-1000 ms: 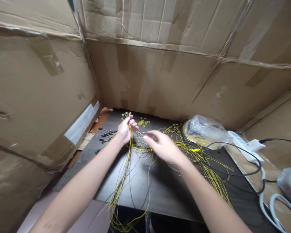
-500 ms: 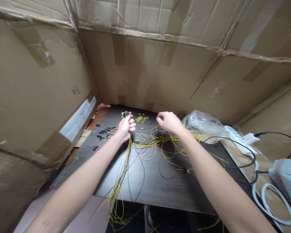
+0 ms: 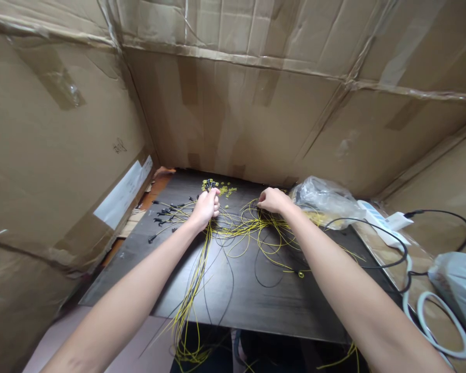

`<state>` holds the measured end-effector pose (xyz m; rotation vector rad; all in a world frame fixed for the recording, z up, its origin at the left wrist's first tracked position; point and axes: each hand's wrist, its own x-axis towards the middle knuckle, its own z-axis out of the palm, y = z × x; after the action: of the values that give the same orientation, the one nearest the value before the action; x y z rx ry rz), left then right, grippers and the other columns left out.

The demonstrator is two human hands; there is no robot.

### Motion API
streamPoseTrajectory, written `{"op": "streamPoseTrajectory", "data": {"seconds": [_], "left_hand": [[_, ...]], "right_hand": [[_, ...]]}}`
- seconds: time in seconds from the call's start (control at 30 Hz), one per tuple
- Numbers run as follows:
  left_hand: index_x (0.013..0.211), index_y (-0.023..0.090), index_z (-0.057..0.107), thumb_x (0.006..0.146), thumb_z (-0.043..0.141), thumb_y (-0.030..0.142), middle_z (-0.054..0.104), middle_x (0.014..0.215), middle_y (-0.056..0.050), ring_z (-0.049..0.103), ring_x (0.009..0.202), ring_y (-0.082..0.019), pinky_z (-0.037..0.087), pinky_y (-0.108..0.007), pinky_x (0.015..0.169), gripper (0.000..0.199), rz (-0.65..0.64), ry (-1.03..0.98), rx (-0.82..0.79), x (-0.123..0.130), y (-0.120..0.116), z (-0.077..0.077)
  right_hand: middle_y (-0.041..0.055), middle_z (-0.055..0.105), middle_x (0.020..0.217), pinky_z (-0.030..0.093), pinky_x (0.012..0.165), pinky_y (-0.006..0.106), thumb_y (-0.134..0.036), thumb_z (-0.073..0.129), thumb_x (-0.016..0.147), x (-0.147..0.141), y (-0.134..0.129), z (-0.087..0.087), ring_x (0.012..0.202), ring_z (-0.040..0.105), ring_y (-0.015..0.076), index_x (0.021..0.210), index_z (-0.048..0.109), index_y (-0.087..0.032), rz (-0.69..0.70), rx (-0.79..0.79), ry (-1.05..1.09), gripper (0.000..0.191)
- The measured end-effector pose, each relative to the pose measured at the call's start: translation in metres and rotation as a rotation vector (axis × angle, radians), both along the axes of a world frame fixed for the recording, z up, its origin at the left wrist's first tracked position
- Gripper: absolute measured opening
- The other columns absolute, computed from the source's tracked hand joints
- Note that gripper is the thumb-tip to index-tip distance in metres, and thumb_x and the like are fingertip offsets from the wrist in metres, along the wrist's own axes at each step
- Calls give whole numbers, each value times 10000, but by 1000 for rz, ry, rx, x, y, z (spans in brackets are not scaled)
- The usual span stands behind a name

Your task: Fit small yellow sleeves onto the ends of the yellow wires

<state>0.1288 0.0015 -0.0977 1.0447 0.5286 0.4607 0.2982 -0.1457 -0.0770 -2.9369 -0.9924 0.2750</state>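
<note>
My left hand is closed round a bundle of yellow and black wires, whose black and yellow connector ends poke out above the fist. The wires hang down over the table's front edge. My right hand is pinched at the tangled yellow wires on the dark table; what its fingertips hold is too small to make out. Small yellow pieces lie scattered just right of my left fist. Loose wire ends with black connectors fan out to its left.
A clear plastic bag sits at the back right. Beyond it are a white power strip with black and white cables and a pale wrapped bundle. Cardboard walls enclose the table.
My left hand has shifted slightly right with the bundle, showing more loose connectors behind it. My right hand has moved a little right and down onto the tangled wires.
</note>
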Motion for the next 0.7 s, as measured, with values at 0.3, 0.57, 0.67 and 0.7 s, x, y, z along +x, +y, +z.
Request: {"op": "streamPoseTrajectory", "data": {"seconds": [0.3,0.57,0.67,0.7], "left_hand": [[866,158,507,1031,381,161,299,524,109,222,334,-34,147,-136,351,208,-62,57,59,0,-1,-3],[853,165,511,1044,380,187,309,529,101,233,339,-39,163,-137,354,232,-83,49,83,0,-5,-5],[854,164,517,1049,381,194,315,532,100,233,338,-38,166,-138,352,240,-90,46,91,0,-5,-6],[853,163,519,1050,384,196,315,534,99,232,338,-37,167,-138,352,241,-90,46,92,0,-5,-7]], "right_hand": [[162,740,1074,539,864,390,-117,695,738,-10,2,-6,1023,704,322,919,793,-173,-3,84,3,214],[47,748,891,489,730,233,-244,640,852,3,3,14,825,680,162,886,721,-170,43,381,118,115],[47,744,951,489,778,256,-305,616,879,6,4,22,871,674,167,914,666,-182,62,546,84,137],[43,743,962,488,804,276,-315,605,885,6,5,24,887,674,173,919,636,-192,71,626,57,132]]}}
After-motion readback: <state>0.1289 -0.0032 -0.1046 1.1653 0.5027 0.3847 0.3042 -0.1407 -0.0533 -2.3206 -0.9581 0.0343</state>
